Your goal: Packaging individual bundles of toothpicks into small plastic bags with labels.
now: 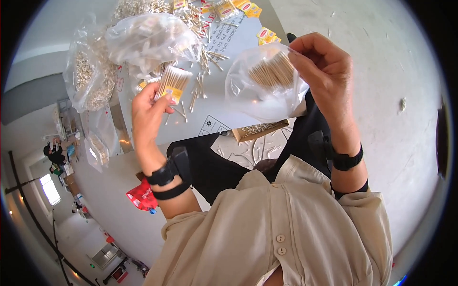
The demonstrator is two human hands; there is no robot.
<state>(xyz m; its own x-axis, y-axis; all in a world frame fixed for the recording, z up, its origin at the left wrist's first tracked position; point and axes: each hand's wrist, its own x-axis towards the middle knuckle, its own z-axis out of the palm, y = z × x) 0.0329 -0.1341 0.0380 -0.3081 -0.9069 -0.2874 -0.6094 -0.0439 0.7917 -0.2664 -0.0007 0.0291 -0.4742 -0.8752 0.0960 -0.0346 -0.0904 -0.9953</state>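
Note:
My left hand (149, 114) grips a small clear pack of cotton swabs (173, 83) with a yellow label at its lower end, white tips upward. On the right, my right hand (329, 71) is closed in a pinch at the edge of a clear plastic bag (243, 97). A bundle of wooden-stick swabs (272, 72) shows through that bag's side. Between the hands, loose cotton swabs (196, 93) lie scattered on the table (167, 126). Just beyond my left hand rests another crumpled clear bag (152, 40).
Large bags of loose swabs (88, 78) stand at the far left. Yellow cards (267, 35) and a filled pack (225, 9) lie at the table's far side. Below the near edge sits a cardboard box (260, 131) with swabs. A red bag (141, 196) is at lower left.

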